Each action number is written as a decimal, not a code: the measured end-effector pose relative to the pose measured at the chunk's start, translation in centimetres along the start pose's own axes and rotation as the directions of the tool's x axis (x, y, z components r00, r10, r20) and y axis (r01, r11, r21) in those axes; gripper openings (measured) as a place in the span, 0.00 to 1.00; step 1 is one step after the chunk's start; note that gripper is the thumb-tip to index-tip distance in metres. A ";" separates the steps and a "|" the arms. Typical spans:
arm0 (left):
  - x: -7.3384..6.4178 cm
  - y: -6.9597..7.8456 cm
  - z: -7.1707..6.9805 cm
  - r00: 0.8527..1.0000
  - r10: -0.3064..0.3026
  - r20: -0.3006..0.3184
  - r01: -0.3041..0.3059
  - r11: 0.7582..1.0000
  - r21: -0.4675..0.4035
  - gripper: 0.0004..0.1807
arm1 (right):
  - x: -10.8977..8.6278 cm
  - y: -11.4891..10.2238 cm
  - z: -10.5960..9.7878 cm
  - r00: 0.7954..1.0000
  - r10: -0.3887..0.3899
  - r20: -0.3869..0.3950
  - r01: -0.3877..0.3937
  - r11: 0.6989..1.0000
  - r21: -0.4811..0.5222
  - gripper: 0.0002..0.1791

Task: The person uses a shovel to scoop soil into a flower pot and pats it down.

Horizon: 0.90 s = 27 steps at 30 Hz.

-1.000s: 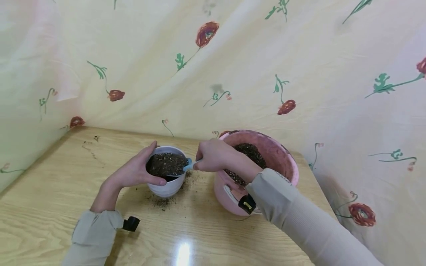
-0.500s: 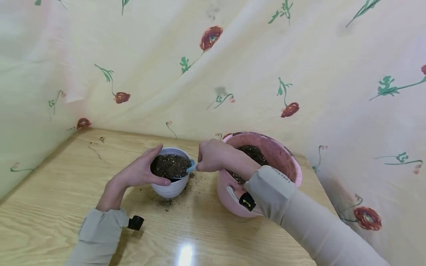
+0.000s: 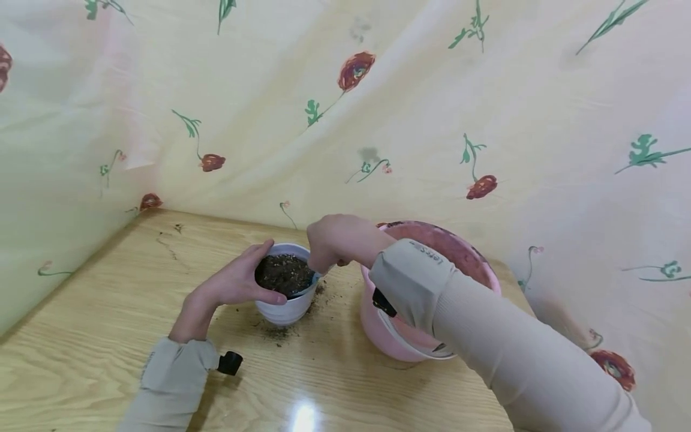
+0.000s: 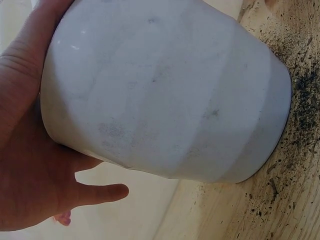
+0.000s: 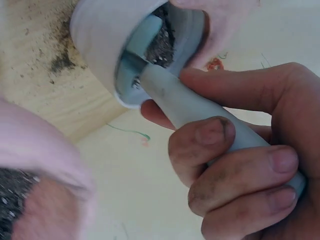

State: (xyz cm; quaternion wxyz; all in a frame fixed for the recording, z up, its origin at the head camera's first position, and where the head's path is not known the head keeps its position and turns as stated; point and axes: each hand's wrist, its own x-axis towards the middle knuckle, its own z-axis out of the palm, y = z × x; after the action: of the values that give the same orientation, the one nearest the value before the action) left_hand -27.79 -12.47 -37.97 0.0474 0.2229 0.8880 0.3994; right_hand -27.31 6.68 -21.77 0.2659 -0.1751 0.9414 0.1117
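Note:
A white pot (image 3: pixel 285 311) holding dark soil (image 3: pixel 282 275) stands on the table. My left hand (image 3: pixel 237 279) grips it from the left, thumb along the near rim and the fingers round the far side. In the right wrist view, my right hand (image 5: pixel 250 150) holds a small trowel by its pale blue-grey handle (image 5: pixel 182 102), fingers curled round it. The light-blue trowel blade (image 5: pixel 146 37) is inside the pot, against the inner wall on the right-hand side. From the head view, my right hand (image 3: pixel 340 241) covers most of the trowel.
To the right stands a large pink bucket (image 3: pixel 372 321), partly behind my right forearm; dark soil (image 5: pixel 12 200) shows inside it in the right wrist view. Spilled soil (image 3: pixel 278 331) lies round the pot's base on the wooden table (image 3: pixel 259 384). A floral curtain (image 3: pixel 302 150) hangs behind.
My right hand has risen slightly and turned, coming closer to the pot's right rim, with the trowel tilted more steeply. My left hand stays on the pot. The whole head view has shifted.

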 end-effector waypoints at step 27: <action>-0.2 0.0 0.3 1.000 -0.018 0.005 0.018 1.000 -0.014 0.68 | -4.9 -0.4 -0.3 0.944 -0.146 -0.296 0.013 0.913 -0.409 0.10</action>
State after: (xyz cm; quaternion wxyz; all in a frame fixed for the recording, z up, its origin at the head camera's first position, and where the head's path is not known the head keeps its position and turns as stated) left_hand -27.58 -12.38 -38.19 0.0548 0.2154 0.8871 0.4045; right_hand -23.41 7.59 -18.96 0.0726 -0.2801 0.9208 0.2614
